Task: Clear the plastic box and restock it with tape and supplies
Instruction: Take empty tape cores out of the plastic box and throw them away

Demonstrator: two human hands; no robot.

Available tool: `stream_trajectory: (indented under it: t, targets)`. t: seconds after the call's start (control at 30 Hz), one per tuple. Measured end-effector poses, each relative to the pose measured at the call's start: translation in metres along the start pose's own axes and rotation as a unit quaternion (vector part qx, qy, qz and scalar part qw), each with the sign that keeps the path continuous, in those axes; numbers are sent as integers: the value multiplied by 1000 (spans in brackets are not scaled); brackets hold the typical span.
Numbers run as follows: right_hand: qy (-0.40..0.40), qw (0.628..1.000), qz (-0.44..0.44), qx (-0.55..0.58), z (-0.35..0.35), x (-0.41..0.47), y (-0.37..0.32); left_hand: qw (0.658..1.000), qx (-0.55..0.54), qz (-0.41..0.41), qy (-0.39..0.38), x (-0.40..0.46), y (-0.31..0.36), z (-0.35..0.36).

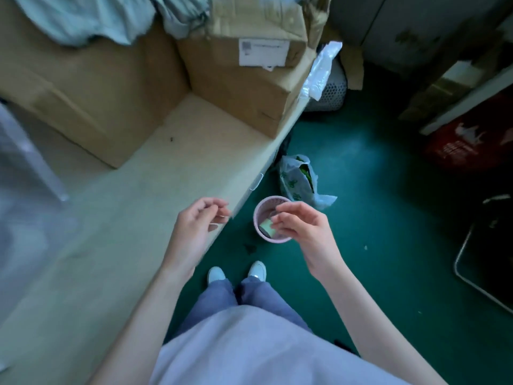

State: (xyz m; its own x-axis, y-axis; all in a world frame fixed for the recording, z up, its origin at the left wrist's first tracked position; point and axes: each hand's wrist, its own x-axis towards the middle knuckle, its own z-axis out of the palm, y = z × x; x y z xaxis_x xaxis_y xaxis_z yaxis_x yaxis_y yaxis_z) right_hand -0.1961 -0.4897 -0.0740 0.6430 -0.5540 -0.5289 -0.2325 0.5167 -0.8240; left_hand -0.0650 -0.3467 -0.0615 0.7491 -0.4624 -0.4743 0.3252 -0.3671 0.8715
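- Green floor; pink bin upright, mouth up, partly hidden by right hand.
- Left hand loosely curled; anything pinched cannot be told, blurred.

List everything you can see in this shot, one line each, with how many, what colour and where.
Cardboard boxes: two, brown, at the back of the table, the smaller one carrying a white label.
Cloth: one, pale green, lying over the larger box.
Table: one, light wood, left.
Basket: one, small, pink, on the floor by the table corner, with something pale inside.
Plastic bag: one, white with green print, on the floor behind the basket.
Floor: green.
Red box: one, far right.
Shoes: two, white, below the basket.
Left hand: fingers curled, over the table edge.
Right hand: fingers curled, above the basket.
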Motion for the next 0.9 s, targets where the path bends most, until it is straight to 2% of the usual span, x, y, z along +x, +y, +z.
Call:
stream_trajectory:
  t: [0.3, 0.37, 0.6, 0.77, 0.9]
  targets:
    - [-153, 983, -39, -94, 101, 3, -29, 991, 23, 81, 104, -37, 7, -87]
    - [-198, 973, -41, -112, 135, -3, -29, 982, 11, 104, 154, -54, 7, -120]
    - [-308, 938, -70, -145, 249, -38, -9, 953, -2, 163, 254, -107, -3, -213]
    - [-357, 917, -92, -152, 313, -65, 13, 919, 112, 182, 331, -133, -19, -273]
    - [-377, 902, -125, -168, 353, -77, 22, 896, 201, 184, 350, -142, -31, -317]
